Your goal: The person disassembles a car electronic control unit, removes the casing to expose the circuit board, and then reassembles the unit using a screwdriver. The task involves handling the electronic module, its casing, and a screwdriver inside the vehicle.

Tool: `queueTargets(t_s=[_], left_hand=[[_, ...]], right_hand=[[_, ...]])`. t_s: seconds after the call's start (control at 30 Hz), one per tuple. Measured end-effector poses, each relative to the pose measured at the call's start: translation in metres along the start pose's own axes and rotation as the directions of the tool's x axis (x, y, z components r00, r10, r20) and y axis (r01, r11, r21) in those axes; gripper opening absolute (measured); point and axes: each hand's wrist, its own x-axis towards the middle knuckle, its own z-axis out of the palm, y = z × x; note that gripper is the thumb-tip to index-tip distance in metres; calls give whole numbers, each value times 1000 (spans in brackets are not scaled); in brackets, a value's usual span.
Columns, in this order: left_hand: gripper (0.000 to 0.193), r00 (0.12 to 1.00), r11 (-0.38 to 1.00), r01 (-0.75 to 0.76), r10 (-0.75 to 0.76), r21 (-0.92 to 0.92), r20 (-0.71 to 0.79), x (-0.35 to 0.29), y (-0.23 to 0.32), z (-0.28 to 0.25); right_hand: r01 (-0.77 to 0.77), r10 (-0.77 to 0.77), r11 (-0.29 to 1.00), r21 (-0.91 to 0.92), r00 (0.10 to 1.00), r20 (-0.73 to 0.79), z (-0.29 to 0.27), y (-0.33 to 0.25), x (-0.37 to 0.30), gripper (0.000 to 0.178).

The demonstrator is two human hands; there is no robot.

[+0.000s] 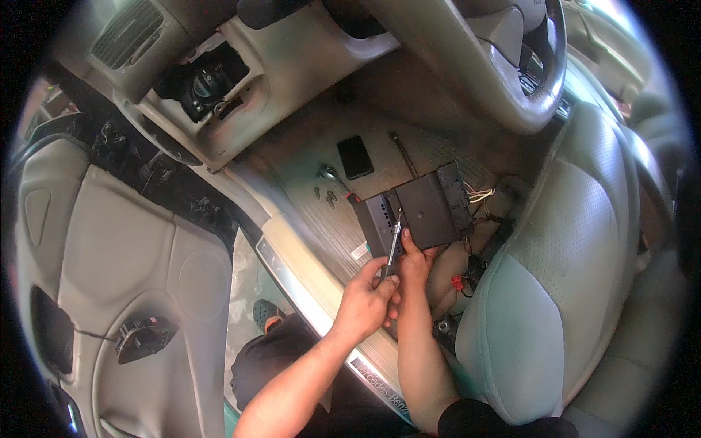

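A black box-shaped electronic module (429,208) is held tilted above the car's footwell floor. Its left part has a row of small holes, and wires (480,195) come out near its right end. My right hand (415,264) grips the module's near edge, thumb on top, other fingers mostly hidden underneath. In my left hand (369,298) is a screwdriver (395,244), its handle wrapped by the fingers. The silver shaft points up and away, its tip at the seam on the module's top face. Whether the tip sits in a screw cannot be made out.
On the ribbed mat lie a ratchet (330,172), small dark fasteners (331,197), a black phone (355,158) and a long bar (403,155). A seat (540,292) stands right, beside a red connector (458,282). The steering wheel (511,109) overhangs; an open door (139,255) is left.
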Motion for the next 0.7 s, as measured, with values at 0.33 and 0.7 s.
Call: queueTargets(t_s=[0.33, 0.7], left_hand=[[35, 998, 997, 62, -63, -56, -20, 10, 8, -1], [36, 996, 995, 92, -92, -45, 2, 17, 18, -6]], right_hand=[[34, -34, 999, 0, 999, -8, -11, 15, 8, 53], [45, -46, 998, 49, 999, 15, -2, 5, 0, 50]])
